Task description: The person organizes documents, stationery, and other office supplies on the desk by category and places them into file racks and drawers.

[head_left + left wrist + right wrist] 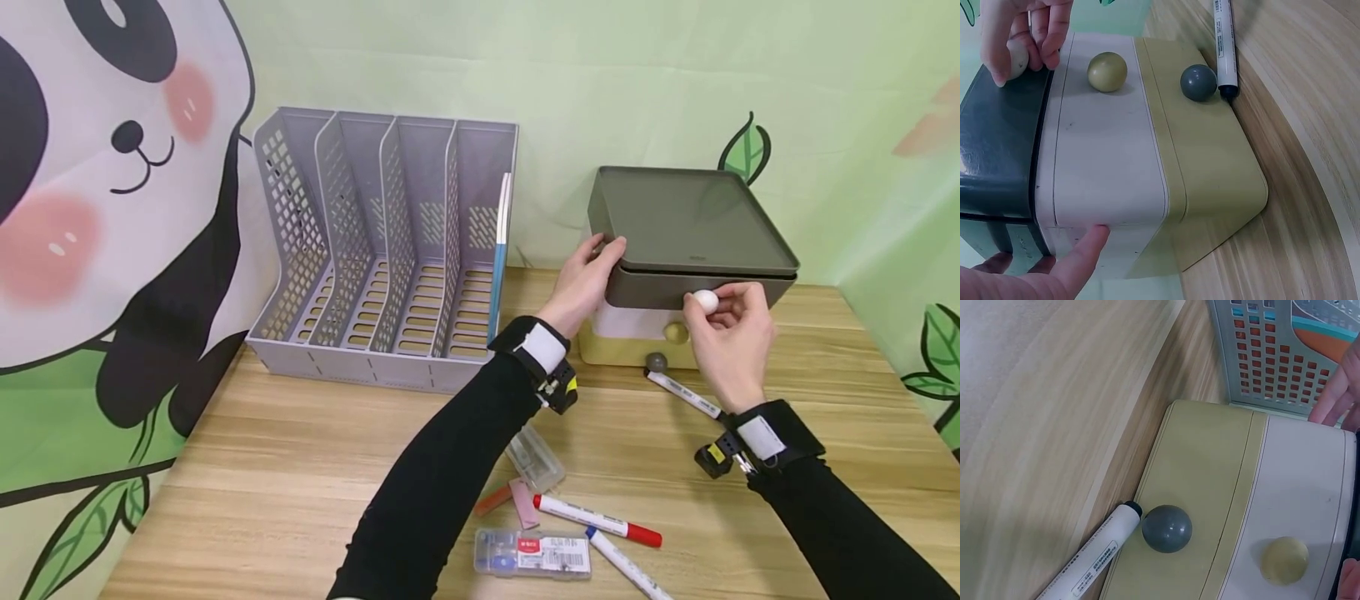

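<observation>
A small three-tier drawer box stands at the back right, with a dark grey top tier, a white middle and a yellow bottom. My right hand pinches the round white knob of the dark top drawer between thumb and fingers. Against the box's left side, near its front corner, rests my left hand with fingers extended. Below the white knob sit a yellow knob on the white drawer and a grey knob on the yellow one. The drawers look closed or nearly so.
A grey file rack holding thin booklets stands left of the box. A black-capped marker lies before the box. Nearer lie a red marker, a blue-capped marker, plastic cases and pink strips.
</observation>
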Demonstrator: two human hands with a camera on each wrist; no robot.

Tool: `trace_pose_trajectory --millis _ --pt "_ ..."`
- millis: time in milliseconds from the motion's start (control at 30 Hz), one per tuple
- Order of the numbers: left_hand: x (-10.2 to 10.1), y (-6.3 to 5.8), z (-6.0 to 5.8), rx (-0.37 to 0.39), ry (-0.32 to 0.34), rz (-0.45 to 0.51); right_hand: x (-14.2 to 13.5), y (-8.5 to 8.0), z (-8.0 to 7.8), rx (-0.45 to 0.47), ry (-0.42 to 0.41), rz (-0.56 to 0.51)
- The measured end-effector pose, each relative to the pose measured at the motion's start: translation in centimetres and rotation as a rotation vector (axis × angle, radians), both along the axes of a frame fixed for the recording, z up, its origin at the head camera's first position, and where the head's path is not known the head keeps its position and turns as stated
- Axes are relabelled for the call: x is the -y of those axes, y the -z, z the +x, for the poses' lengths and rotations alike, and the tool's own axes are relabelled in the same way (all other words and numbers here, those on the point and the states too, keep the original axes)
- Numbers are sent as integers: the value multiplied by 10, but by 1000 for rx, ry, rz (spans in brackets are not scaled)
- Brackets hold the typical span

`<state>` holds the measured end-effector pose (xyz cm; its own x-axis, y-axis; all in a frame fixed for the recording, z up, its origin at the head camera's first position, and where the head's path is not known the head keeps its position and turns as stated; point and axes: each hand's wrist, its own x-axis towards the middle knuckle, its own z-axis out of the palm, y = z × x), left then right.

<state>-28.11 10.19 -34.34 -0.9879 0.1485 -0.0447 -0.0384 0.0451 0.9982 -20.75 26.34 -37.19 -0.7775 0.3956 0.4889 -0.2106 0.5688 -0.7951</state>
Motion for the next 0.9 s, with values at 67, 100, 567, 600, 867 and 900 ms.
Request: trace_pose_trajectory --millis 67,100,567,600,867,900 --pt "1 0 0 6 12 7 5 -7 7 -5 -5 9" --pt "1 0 0 9 18 10 7 -10 11 -9 -10 9" --pt "4 0 -1 32 45 28 -7 5 19 -60 -25 93" --pt "4 0 -1 36 47 33 -8 5 20 -62 -28 91" --pt "4 0 -1 50 56 41 -10 6 32 -74 -32 114" --pt "4 0 -1 49 54 40 -10 6 34 -76 -34 114"
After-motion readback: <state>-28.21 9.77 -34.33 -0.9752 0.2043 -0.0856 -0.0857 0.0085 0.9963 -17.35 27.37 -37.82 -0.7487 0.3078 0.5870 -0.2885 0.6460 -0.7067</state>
